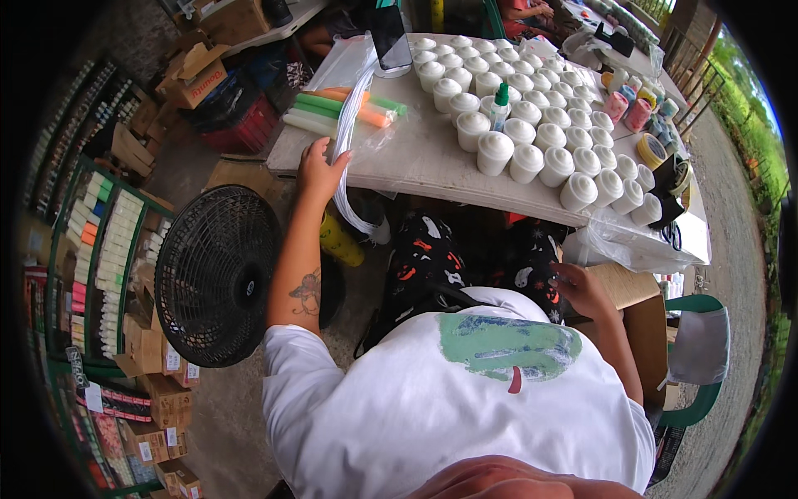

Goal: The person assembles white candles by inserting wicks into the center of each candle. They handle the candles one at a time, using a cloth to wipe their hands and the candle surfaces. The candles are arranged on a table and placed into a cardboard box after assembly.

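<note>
My left hand (322,172) is at the table's near left edge, fingers apart, with the thumb against a bundle of long thin white strands (359,96). The strands lie across the tabletop and bend down over the edge. Beside them, orange, green and white candle-like sticks (366,114) lie partly on clear plastic. My right hand (582,291) is low by my right thigh, fingers loosely apart, with nothing seen in it. To the right stand many white lidded cups (519,131) in close rows, and a green-capped clear bottle (499,106) among them.
The white table (416,170) spans in front of my lap. A black fan (218,274) stands at the left, near shelves of coloured goods (108,249). A phone (389,37) is propped at the back. A cardboard box (636,333) and green chair (705,399) are right.
</note>
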`<state>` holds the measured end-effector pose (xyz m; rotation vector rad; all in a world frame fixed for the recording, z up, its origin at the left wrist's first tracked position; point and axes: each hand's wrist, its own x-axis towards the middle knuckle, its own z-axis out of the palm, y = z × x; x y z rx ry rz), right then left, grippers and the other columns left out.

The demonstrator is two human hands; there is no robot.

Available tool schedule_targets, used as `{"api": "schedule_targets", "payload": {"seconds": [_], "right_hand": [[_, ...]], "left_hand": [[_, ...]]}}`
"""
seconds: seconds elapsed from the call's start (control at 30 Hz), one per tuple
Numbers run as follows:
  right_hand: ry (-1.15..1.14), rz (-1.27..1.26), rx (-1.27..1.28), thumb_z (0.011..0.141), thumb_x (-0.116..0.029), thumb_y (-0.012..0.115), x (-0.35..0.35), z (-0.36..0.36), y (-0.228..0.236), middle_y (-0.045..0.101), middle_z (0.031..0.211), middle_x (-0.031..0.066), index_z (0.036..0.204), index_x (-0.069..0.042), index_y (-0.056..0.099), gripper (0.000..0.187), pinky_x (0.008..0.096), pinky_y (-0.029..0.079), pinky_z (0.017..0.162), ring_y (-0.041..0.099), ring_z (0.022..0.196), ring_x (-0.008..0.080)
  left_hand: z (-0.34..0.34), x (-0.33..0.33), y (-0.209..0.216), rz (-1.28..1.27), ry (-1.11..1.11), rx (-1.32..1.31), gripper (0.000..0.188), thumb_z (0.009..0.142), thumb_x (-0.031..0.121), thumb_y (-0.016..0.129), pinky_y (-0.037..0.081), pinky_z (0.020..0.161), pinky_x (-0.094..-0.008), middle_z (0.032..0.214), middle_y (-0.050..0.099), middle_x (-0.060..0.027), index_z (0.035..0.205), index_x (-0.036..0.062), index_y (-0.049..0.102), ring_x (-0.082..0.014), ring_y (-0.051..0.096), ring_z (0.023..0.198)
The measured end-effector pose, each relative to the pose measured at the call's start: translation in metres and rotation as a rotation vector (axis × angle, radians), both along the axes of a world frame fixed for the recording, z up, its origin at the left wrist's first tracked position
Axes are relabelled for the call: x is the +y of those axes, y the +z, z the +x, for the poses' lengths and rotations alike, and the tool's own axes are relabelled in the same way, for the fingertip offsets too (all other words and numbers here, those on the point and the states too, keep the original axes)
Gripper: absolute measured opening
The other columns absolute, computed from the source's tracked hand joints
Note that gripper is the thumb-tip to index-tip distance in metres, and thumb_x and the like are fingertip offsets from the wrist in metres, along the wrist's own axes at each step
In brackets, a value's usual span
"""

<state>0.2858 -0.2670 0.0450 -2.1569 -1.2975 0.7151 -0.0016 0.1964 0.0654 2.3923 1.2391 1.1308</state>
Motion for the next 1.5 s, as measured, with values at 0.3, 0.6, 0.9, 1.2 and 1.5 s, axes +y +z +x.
{"api": "schedule_targets", "payload": {"seconds": [0.3, 0.6, 0.9, 1.2, 1.5], "right_hand": [[0.129, 0.053, 0.029, 0.085, -0.021, 0.067, 0.069, -0.016, -0.053, 0.065, 0.112, 0.0174, 0.118, -0.006, 0.063, 0.037, 0.0394, 0.050, 0.084, 0.065, 0.097, 0.0335], [0.090, 0.423, -0.236, 0.079, -0.013, 0.067, 0.059, -0.022, -0.084, 0.068, 0.102, 0.0129, 0.101, -0.007, 0.068, 0.023, 0.0411, 0.049, 0.083, 0.064, 0.093, 0.0331], [0.031, 0.404, -0.195, 0.079, -0.010, 0.065, 0.061, -0.020, -0.088, 0.069, 0.099, 0.0129, 0.095, -0.004, 0.068, 0.017, 0.0389, 0.050, 0.085, 0.064, 0.096, 0.0319], [0.003, 0.402, -0.174, 0.078, -0.011, 0.069, 0.058, -0.020, -0.089, 0.069, 0.098, 0.0129, 0.095, -0.004, 0.069, 0.019, 0.0391, 0.050, 0.084, 0.064, 0.094, 0.0318], [0.001, 0.431, -0.186, 0.079, -0.009, 0.068, 0.055, -0.018, -0.091, 0.069, 0.099, 0.0122, 0.095, -0.002, 0.068, 0.017, 0.0382, 0.050, 0.085, 0.064, 0.096, 0.0312]], "left_hand": [[0.009, 0.069, 0.025, -0.327, -0.081, -0.065, 0.023, 0.082, 0.022, 0.072, 0.051, 0.065, -0.0319, 0.077, 0.069, -0.0114, 0.087, 0.0003, 0.066, -0.0186, 0.066, 0.069], [0.001, 0.081, 0.050, -0.952, -0.256, -0.204, 0.026, 0.092, 0.026, 0.063, 0.046, 0.066, -0.0223, 0.089, 0.066, -0.0012, 0.109, 0.0051, 0.065, -0.0107, 0.058, 0.070], [0.026, 0.096, 0.032, -0.647, -0.140, -0.124, 0.032, 0.091, 0.028, 0.065, 0.048, 0.061, -0.0266, 0.086, 0.067, -0.0027, 0.107, 0.0008, 0.066, -0.0105, 0.058, 0.066], [0.055, 0.138, 0.001, -0.514, -0.047, -0.048, 0.029, 0.080, 0.029, 0.075, 0.050, 0.064, -0.0306, 0.074, 0.069, -0.0090, 0.087, 0.0013, 0.070, -0.0186, 0.063, 0.067], [0.065, 0.123, 0.053, -0.225, 0.197, 0.238, 0.029, 0.088, 0.028, 0.063, 0.050, 0.075, -0.0415, 0.093, 0.067, -0.0187, 0.097, 0.0002, 0.064, -0.0313, 0.064, 0.086]]}}
